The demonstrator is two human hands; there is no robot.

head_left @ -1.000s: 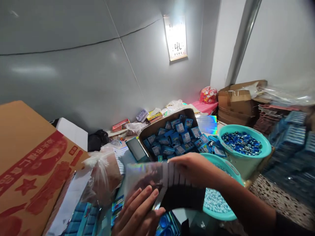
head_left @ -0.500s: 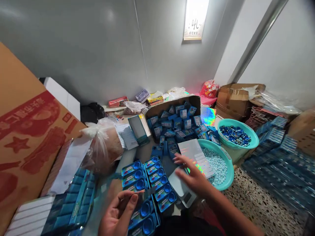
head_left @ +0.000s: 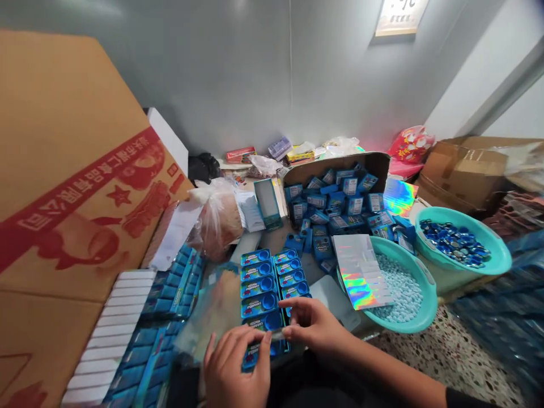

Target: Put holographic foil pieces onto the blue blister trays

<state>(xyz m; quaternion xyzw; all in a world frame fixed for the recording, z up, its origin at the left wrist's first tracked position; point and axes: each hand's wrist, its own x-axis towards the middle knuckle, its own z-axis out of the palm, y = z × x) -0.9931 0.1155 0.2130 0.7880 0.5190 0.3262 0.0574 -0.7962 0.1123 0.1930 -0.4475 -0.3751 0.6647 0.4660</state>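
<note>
Both my hands are low over two columns of blue printed packs (head_left: 257,283) with round blue recesses. My left hand (head_left: 238,362) has thumb and forefinger closed on a small thin strip (head_left: 277,335), which looks pale and partly see-through. My right hand (head_left: 312,323) meets the strip's other end with thumb and fingers pinched, its forefinger bent above the packs. The strip's exact kind is too small to make out. Beneath the hands, the nearest packs are partly hidden.
Behind the packs lies an open carton of small blue boxes (head_left: 335,198). To the right stand a turquoise basin (head_left: 429,309) of pale blue pellets, a shiny card stack (head_left: 357,266) resting on its rim, and another basin (head_left: 499,258) of wrapped pieces. A large cardboard box (head_left: 76,102) rises on the left.
My right hand has come from beside the shiny cards down and left to meet my left hand at the strip. The whole view has swung left.
</note>
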